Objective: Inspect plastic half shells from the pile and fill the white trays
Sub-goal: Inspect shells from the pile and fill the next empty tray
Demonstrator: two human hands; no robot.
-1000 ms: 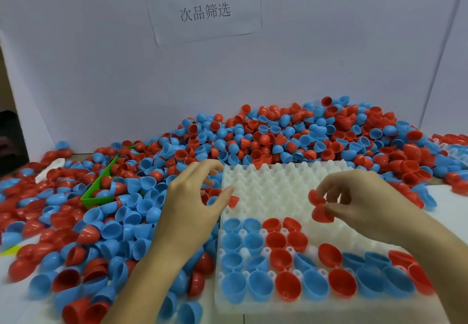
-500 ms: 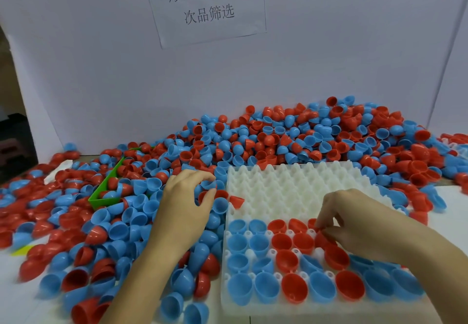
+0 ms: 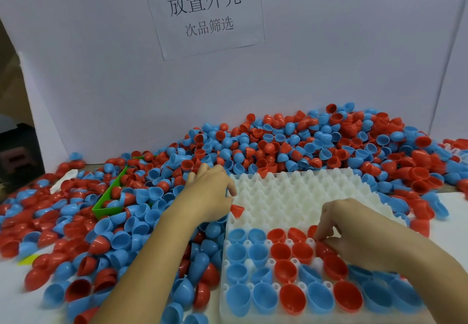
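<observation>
While the right hand (image 3: 354, 232) hovers low over the white moulded plastic tray (image 3: 298, 197), its fingers (image 3: 320, 235) are bunched together at the tips, pinching what looks like a red plastic half shell (image 3: 323, 249) into a pocket of the tray's fourth row from the near edge; the knuckles hide most of that shell. To seat it well, I would say the shell should go in open side up like its neighbours, pressed straight down until it sits level, without nudging the filled pockets just beside it. Three near rows are already full of red and blue shells; the far half of the tray stands bare. Meanwhile the left hand (image 3: 210, 192) reaches into the heaped pile of red and blue plastic shells (image 3: 291, 143) at the tray's left edge, fingers curled downward, though whether they grip anything I cannot tell. A loose red shell (image 3: 236, 209) lies on the tray rim by that hand. A green plastic bin (image 3: 106, 204) sits half buried in shells on the bench.
</observation>
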